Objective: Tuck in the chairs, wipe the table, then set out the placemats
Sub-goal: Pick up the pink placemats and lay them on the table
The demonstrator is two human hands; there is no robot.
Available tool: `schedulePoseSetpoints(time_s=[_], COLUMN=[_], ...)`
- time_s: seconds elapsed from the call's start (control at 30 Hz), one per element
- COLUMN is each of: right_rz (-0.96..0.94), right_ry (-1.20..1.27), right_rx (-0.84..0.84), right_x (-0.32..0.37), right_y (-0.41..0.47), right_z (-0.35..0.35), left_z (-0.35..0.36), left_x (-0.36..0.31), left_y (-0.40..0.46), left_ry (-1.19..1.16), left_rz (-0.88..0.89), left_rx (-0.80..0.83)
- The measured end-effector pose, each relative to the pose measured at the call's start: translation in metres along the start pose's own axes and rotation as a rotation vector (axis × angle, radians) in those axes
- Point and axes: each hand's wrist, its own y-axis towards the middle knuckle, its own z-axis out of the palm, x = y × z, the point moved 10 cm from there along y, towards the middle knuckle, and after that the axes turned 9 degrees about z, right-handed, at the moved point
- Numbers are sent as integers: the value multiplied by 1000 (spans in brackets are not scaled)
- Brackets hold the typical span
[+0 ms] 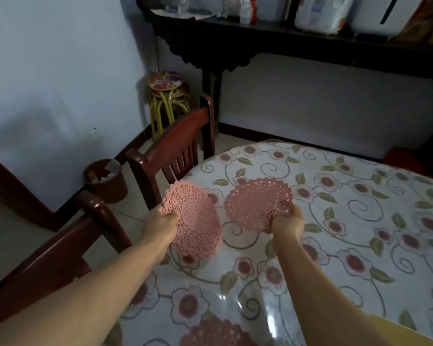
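My left hand (160,224) grips the edge of a pink lace placemat (195,221) that hangs tilted above the table's left side. My right hand (288,222) pinches a second pink lace placemat (258,202), held nearly flat just above the flowered tablecloth (360,233). A third pink placemat (216,332) lies flat on the table at the near edge. Two dark red wooden chairs stand against the table's left side: one farther (175,146), one nearer (60,255).
A brown waste bin (105,181) sits on the floor by the wall. Stacked yellow-legged stools (168,93) stand in the corner. A dark carved sideboard (285,43) with bags on top runs along the back wall.
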Motion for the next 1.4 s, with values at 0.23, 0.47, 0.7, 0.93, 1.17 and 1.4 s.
schedulePoseSetpoints(time_s=[0.23,0.47,0.7,0.93,1.17,1.4], right_rz=[18,-27,-86,-73,-261,-301], right_ry=[-122,-400,-316,-302,-372,-293], right_rx=[-52,190,441,507,209,-81], right_x=[-15,-16,-13,-18,-18,-32], right_y=[46,25,-72,-183,-288,-329], right_z=[33,39,14,-41,-144,-265], left_z=[-5,7,7,-17,-37,-8], left_x=[22,14,-14,-31,-26,-33], left_y=[17,-5,-58,-139,-233,-319], left_ry=[-37,-137,-207,-299,-337,-262], left_rz=[-37,-39,20,69,84,80], left_rx=[-10,51,166,279,360,523])
